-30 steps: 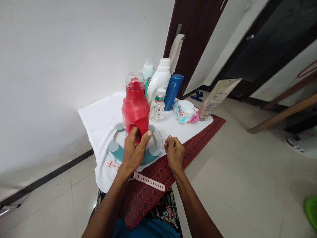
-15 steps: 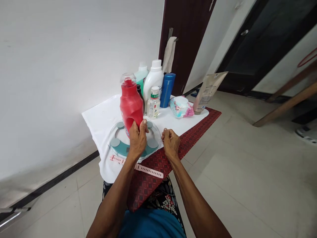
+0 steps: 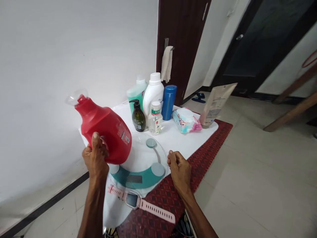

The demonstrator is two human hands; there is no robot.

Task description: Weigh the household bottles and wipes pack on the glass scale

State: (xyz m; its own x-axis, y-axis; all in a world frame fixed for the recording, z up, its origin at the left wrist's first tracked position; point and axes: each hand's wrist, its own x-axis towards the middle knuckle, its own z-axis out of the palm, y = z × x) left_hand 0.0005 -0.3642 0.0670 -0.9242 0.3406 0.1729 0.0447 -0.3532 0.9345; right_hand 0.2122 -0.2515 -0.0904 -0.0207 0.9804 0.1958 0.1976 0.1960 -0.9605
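Observation:
My left hand [image 3: 96, 157] is closed round the handle of a big red detergent bottle [image 3: 110, 132]. The bottle tilts to the left, its clear cap [image 3: 76, 97] at the upper left, blurred. Its base hangs over the left part of a round glass scale [image 3: 146, 180] with a teal band. My right hand [image 3: 179, 170] is curled into a loose fist by the scale's right edge; nothing shows in it. A pink-strapped smartwatch [image 3: 132, 200] lies face up in front of the scale.
Behind the scale stand a dark pump bottle [image 3: 138, 117], a clear jar [image 3: 155, 120], a white bottle [image 3: 153, 94], a green bottle [image 3: 133, 94] and a blue bottle [image 3: 169, 102]. Farther right are a wipes pack [image 3: 187, 120] and a beige tube [image 3: 216, 104]. A wall [image 3: 74, 49] borders the left.
My left hand has lifted the red bottle off the scale, moved it left and tilted it. The watch face and pump bottle now show. My view has shifted; my right hand remains closed.

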